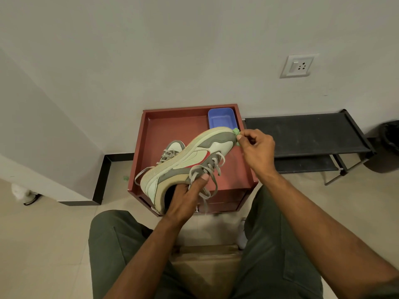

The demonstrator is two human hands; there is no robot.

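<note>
Gripping the raised sneaker (187, 160) with the left hand (185, 195) at the heel opening, with the fingers tucked inside the collar and the thumb lying across the loose grey laces. Holding it tilted on its side in the air above the near half of the red cabinet top (172, 126), with the heel hanging over the near-left corner, the toe pointing toward the far-right corner and the sole side turned up and away. Pinching a small green wad (236, 133) between the thumb and fingertips of the right hand (257, 147), with the other fingers curled toward the palm. Pressing that wad against the very tip of the toe, just above the right edge of the cabinet top. Sharing the cabinet top with a second sneaker (172, 149), lying near the middle behind the raised one and mostly hidden by it, showing only its pale toe and some lacing. Sharing it also with a blue tray (222, 119), sitting in the far-right corner close against the raised rim, just beyond the pressed toe. Sitting with both knees in dark green trousers (121, 244) spread to either side of the near edge. Facing a pale wall (194, 50) bearing a white switch socket (296, 66), with a black shoe rack (302, 134) standing on the floor just right of the cabinet and a dark bin (390, 137) beyond it.
</note>
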